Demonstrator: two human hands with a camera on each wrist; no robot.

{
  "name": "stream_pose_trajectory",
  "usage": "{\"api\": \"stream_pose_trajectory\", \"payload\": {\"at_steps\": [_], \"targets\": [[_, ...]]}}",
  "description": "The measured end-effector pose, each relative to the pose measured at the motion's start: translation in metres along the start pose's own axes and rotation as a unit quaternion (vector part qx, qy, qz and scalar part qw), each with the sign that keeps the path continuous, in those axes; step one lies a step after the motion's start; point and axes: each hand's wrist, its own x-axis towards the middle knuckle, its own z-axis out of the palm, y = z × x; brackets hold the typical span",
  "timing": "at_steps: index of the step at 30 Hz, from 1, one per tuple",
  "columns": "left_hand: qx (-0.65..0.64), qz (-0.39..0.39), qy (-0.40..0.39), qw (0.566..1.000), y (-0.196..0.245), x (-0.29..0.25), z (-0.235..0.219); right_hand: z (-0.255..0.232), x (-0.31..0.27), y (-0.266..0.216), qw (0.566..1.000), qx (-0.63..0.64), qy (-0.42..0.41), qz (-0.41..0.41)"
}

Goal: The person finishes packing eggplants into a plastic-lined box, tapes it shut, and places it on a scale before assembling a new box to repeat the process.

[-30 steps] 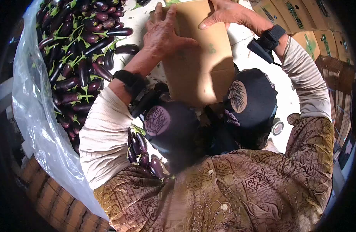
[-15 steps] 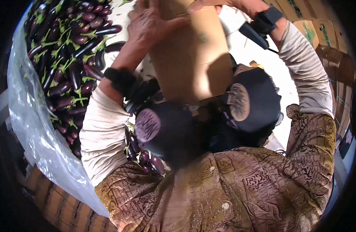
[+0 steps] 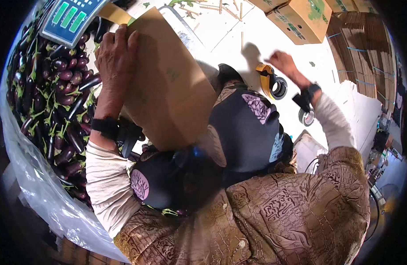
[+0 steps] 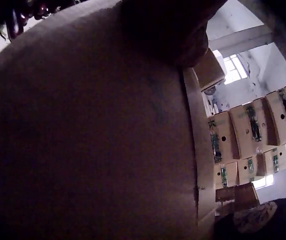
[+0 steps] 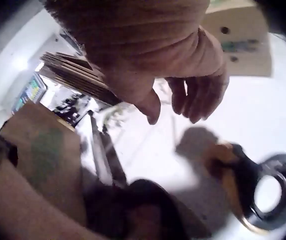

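A brown cardboard box stands at a slant in front of the person's body in the head view. The left hand grips its upper left edge; the thumb is hidden. The left wrist view is mostly the box's dark face, with the left hand in shadow at its top edge. Away to the right, the right hand hangs empty above a yellow and black tape dispenser, not touching it. In the right wrist view, the right hand has loosely bent fingers, with the dispenser below.
Eggplants are heaped at the left beside clear plastic sheeting. A digital scale display is at the upper left. A tape roll lies near the right wrist. Closed boxes and stacked flat cardboard are beyond.
The right hand has let go of the box and moved right, over the tape dispenser. The view has shifted; the box leans more to the left, and the scale display has come into sight.
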Motion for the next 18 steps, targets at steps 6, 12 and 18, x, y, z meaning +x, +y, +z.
{"api": "stream_pose_trajectory", "payload": {"at_steps": [6, 12, 18], "targets": [[-0.019, 0.009, 0.030, 0.999, -0.006, 0.000, 0.008, 0.133, -0.097, 0.067, 0.985, -0.062, 0.031, 0.155], [-0.045, -0.019, 0.026, 0.998, 0.003, -0.002, -0.008, 0.137, -0.077, 0.067, 0.972, 0.070, 0.149, 0.168], [-0.192, 0.005, 0.040, 0.981, 0.032, 0.005, -0.077, -0.008, -0.080, 0.002, 0.768, 0.637, -0.064, 0.009]]}}
